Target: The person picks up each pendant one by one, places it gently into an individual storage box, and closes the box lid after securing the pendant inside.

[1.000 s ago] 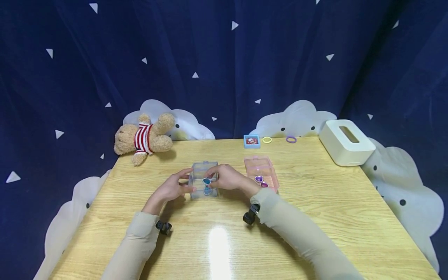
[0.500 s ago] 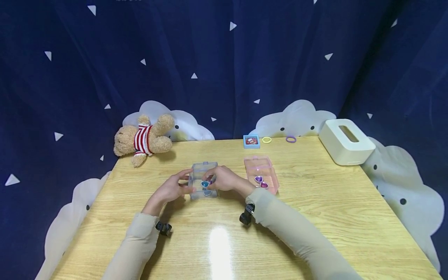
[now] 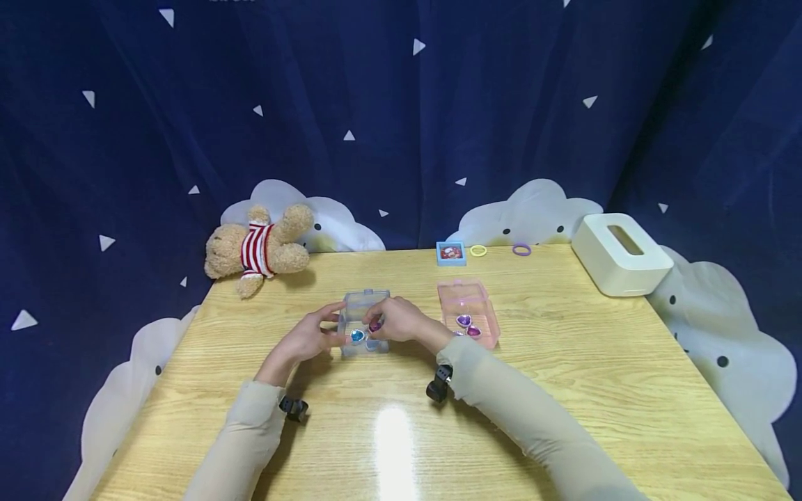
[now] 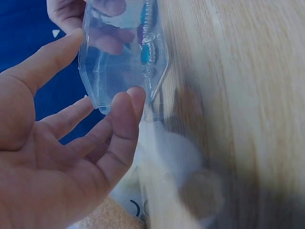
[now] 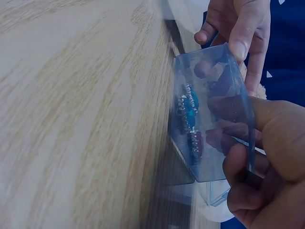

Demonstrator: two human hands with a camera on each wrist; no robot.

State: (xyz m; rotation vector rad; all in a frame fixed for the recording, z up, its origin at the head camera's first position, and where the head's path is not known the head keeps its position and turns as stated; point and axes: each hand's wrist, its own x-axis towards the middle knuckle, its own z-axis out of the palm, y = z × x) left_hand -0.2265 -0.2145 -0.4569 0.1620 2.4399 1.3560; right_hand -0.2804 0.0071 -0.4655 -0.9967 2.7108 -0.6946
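Observation:
A clear blue box [image 3: 365, 300] stands on the table with its lid folded back. My left hand [image 3: 305, 336] spans its left side, thumb and loosely bent fingers touching the rim and wall. My right hand [image 3: 401, 320] reaches inside from the right, and its thumb and fingers pinch a purple gem piece [image 3: 375, 325] with a silver beaded edge. Beside it in the box lies a teal gem piece [image 3: 357, 336]. Through the box wall in the right wrist view, teal gem pieces [image 5: 190, 112] show in a row with the purple one. The right fingertips are partly hidden.
Right of the blue box, an open pink box [image 3: 491, 323] holds gem pieces, purple [image 3: 464, 321] and magenta [image 3: 473, 332]. Behind are a small blue frame [image 3: 451, 253], a yellow ring [image 3: 478, 250] and a purple ring [image 3: 521, 249]. A teddy bear [image 3: 257, 249] and white tissue box [image 3: 620, 256] flank them.
A teal gem piece at my right fingertips has moved left and nearer inside the blue box. The purple one has come into view at those fingers. My left hand has stayed put.

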